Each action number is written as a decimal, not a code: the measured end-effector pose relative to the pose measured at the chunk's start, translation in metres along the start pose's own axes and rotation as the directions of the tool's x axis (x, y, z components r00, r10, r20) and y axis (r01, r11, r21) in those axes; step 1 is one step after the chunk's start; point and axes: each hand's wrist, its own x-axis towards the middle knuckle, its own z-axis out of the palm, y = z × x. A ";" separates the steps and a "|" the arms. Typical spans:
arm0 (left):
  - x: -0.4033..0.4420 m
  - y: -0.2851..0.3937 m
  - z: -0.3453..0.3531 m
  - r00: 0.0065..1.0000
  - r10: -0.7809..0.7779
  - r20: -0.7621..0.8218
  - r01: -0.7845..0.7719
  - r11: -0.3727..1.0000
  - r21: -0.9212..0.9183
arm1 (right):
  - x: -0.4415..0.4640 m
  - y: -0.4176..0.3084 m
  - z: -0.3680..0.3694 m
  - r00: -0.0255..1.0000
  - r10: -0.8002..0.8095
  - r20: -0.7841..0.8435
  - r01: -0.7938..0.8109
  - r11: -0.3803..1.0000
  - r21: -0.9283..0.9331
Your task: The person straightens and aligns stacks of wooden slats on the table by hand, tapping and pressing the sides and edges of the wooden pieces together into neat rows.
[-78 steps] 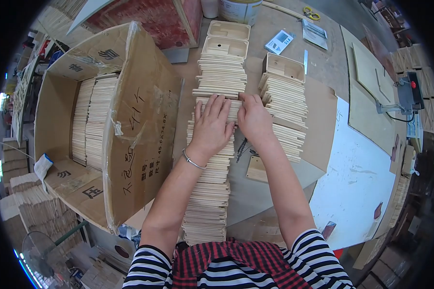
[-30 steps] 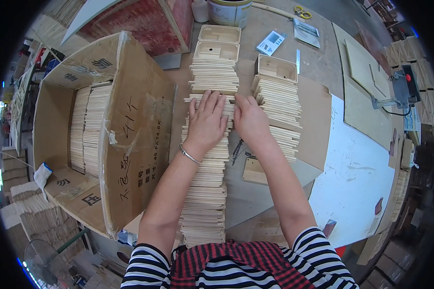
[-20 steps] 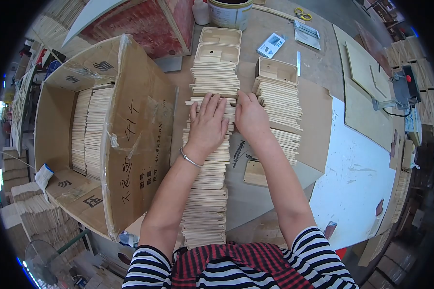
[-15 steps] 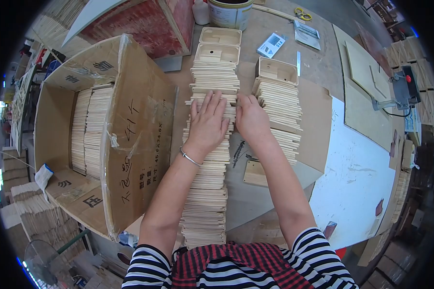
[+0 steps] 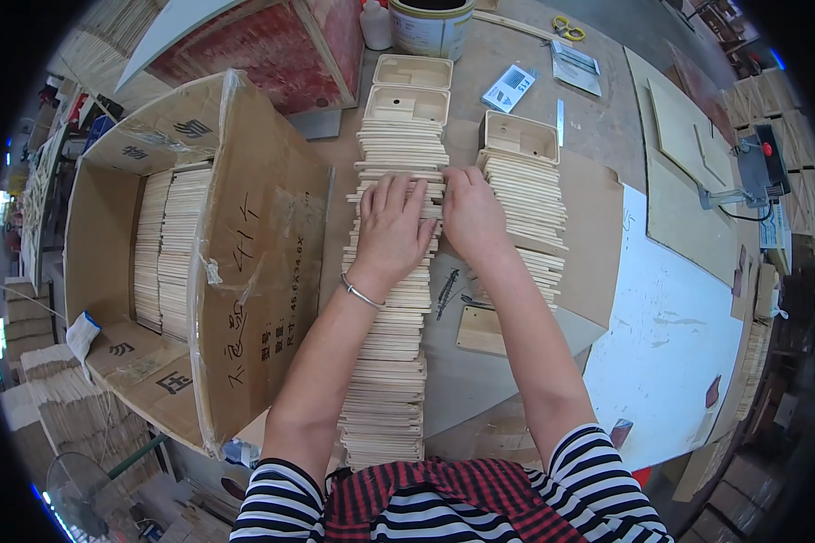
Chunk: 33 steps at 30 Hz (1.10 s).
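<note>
A long row of thin wooden pieces (image 5: 385,330), packed on edge, runs up the middle of the table. My left hand (image 5: 389,226) lies on its upper part, fingers stretched over the edges. At the right side of this row my right hand (image 5: 474,215) is closed, its fingertips against the ends of the pieces; what they pinch is hidden. Just right of that hand stands a shorter row of like pieces (image 5: 527,201). Wooden trays with hollowed compartments lie at the far ends: one (image 5: 409,107) on the long row, another (image 5: 522,136) on the short one.
A cardboard box (image 5: 267,244) holding stacked wooden pieces stands at left. Farther back are a paint bucket (image 5: 432,29), a white bottle (image 5: 376,25), a small blue-and-white box (image 5: 510,88) and yellow scissors (image 5: 568,28). A loose wooden piece (image 5: 482,329) and dark drill bits (image 5: 447,294) lie near my right forearm.
My right hand has shifted very slightly, staying at the row's edge with its fingers closed. My left hand remains on the row, its fingers slightly lower.
</note>
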 end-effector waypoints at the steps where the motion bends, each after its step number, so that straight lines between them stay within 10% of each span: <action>1: -0.001 0.001 0.000 0.998 0.019 -0.053 -0.017 0.999 0.031 | 0.000 0.000 -0.001 1.000 0.001 0.001 -0.001 1.000 0.000; 33: 0.009 -0.008 0.004 1.000 0.018 -0.024 -0.017 0.999 0.044 | -0.004 -0.007 -0.005 0.994 -0.096 0.052 0.105 0.971 -0.215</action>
